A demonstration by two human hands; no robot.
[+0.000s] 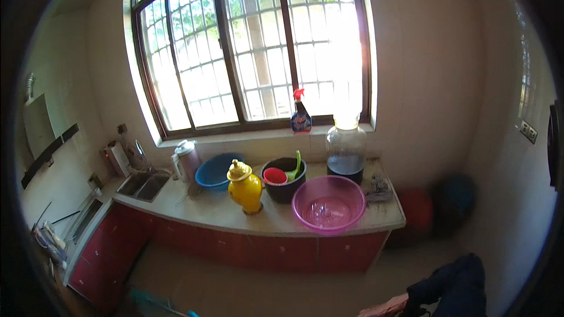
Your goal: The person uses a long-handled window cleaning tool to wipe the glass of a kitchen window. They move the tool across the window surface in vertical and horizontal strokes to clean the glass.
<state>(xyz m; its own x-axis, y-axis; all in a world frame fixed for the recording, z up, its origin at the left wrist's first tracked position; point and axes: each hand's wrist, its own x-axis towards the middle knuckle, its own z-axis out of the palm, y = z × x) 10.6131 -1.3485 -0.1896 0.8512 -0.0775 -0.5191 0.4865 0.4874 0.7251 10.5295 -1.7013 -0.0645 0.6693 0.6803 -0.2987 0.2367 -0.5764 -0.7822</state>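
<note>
At the bottom right edge a dark sleeve (458, 286) shows, with part of my right hand (387, 305) coming out of it. Its fingers are cut off by the frame, so what they do is hidden. My left hand is out of view. Before me runs a pale countertop (211, 211) over red cabinets. On it a pink plastic basin (328, 207) sits near the front edge. A yellow lidded jar (245, 190) stands upright to its left. Between them is a dark bucket (285, 189) holding a red scoop (275, 176) and a green ladle (294, 171).
Behind stand a blue basin (216, 174), a thermos jug (186, 160) and a large clear jar (346, 154). A spray bottle (301, 114) rests on the windowsill. The double sink (145, 185) is at left. Blurred tubs (416, 213) sit on the floor right.
</note>
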